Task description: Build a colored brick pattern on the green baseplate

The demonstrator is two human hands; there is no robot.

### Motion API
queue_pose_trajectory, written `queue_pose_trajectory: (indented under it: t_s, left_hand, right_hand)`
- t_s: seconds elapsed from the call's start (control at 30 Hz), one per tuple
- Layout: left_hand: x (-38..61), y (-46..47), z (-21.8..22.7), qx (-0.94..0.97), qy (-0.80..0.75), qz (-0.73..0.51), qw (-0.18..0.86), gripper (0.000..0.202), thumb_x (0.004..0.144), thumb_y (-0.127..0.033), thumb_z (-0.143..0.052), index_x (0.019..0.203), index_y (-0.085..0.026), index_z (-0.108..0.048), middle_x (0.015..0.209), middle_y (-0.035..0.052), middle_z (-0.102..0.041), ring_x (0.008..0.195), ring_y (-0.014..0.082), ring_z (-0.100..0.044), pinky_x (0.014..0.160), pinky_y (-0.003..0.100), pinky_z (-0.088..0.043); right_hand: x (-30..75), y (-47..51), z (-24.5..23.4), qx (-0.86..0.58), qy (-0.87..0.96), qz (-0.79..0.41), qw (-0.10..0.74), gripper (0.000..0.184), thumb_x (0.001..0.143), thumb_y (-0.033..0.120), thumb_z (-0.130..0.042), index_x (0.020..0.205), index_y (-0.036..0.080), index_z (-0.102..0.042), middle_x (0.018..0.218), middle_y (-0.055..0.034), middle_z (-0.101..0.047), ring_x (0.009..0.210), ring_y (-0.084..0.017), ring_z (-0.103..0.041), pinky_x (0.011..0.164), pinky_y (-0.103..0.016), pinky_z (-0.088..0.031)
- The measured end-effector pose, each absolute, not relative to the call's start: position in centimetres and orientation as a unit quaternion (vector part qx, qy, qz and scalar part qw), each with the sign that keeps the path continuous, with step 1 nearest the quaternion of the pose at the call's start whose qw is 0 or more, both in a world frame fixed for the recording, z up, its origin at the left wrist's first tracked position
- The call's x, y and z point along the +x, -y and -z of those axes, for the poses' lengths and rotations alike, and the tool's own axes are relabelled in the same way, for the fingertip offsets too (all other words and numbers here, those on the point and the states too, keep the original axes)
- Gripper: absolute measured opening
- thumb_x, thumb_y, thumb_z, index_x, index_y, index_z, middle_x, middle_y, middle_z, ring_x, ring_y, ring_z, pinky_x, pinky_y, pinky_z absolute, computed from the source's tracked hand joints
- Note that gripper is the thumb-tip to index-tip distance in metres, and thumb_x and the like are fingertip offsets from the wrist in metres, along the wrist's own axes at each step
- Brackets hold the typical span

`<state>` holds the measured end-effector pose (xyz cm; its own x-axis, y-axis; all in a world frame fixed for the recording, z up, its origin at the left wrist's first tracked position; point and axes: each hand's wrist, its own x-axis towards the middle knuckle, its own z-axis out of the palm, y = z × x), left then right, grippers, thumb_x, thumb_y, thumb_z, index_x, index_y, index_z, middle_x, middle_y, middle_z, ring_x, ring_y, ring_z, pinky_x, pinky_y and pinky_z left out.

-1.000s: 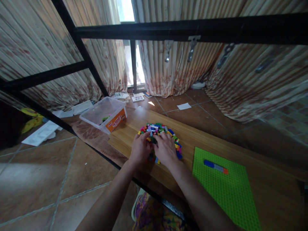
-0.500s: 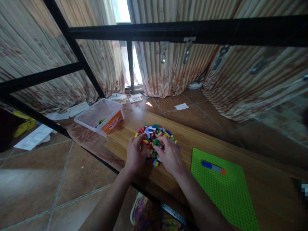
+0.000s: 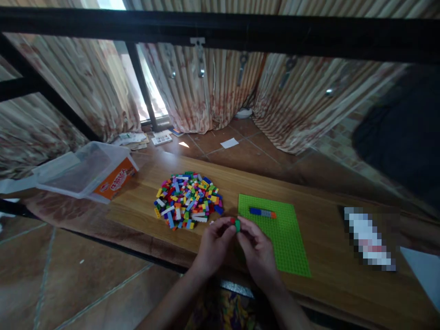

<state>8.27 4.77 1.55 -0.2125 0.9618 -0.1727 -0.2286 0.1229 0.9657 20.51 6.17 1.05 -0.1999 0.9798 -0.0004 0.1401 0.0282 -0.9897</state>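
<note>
A pile of small coloured bricks [image 3: 187, 199] lies on the wooden table [image 3: 319, 215]. My left hand [image 3: 215, 245] and my right hand [image 3: 258, 250] meet near the table's front edge, just right of the pile. Their fingertips pinch a small red and green brick piece [image 3: 235, 224] between them. To the right lies a green baseplate [image 3: 280, 238] with a short row of blue, grey and orange bricks [image 3: 262, 212] on its far end.
A clear plastic box with an orange label [image 3: 87, 169] stands at the table's left end. A black metal frame bar [image 3: 220, 32] crosses overhead. Curtains hang behind, papers lie on the tiled floor. A blurred-out object [image 3: 369, 238] rests at the right.
Both hands left the brick pile and drew back toward the front edge, now pinching a small brick piece together. The view swung to the right.
</note>
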Motion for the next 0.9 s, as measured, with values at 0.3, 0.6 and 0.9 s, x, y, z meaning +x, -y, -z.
queue_pose_trajectory:
  t_s: [0.3,0.6,0.9]
  left_hand:
    - [11.5,-6.6,-0.7,0.294,-0.534,-0.547,0.574,0.018,0.067,-0.028,-0.073,0.079,-0.016,-0.072,0.08,0.0046,-0.073,0.076,0.0164,-0.065,0.077,0.029,-0.052]
    - [11.8,-6.9,-1.0,0.346,-0.539,-0.535,0.551,0.019,0.073,-0.031,-0.069,0.085,-0.016,-0.072,0.082,0.005,-0.073,0.077,0.0173,-0.067,0.073,0.028,-0.053]
    - [10.9,-6.6,-1.1,0.437,-0.585,-0.495,0.471,0.018,0.081,-0.029,-0.059,0.079,-0.016,-0.072,0.068,0.0029,-0.068,0.062,0.0149,-0.062,0.06,0.024,-0.049]
  right_hand:
    - [23.8,-6.5,-0.4,-0.503,0.583,-0.489,0.409,0.038,0.089,0.03,-0.055,0.126,0.022,-0.058,0.116,-0.009,-0.07,0.112,-0.022,-0.064,0.096,-0.042,-0.052]
    - [24.6,-6.8,-0.6,-0.507,0.64,-0.434,0.38,0.038,0.089,0.028,-0.054,0.126,0.024,-0.059,0.122,-0.007,-0.068,0.112,-0.022,-0.064,0.098,-0.042,-0.051]
    - [24.9,-6.6,-0.8,-0.513,0.657,-0.413,0.367,0.041,0.093,0.029,-0.045,0.133,0.024,-0.052,0.117,-0.0082,-0.069,0.105,-0.02,-0.067,0.089,-0.037,-0.054]
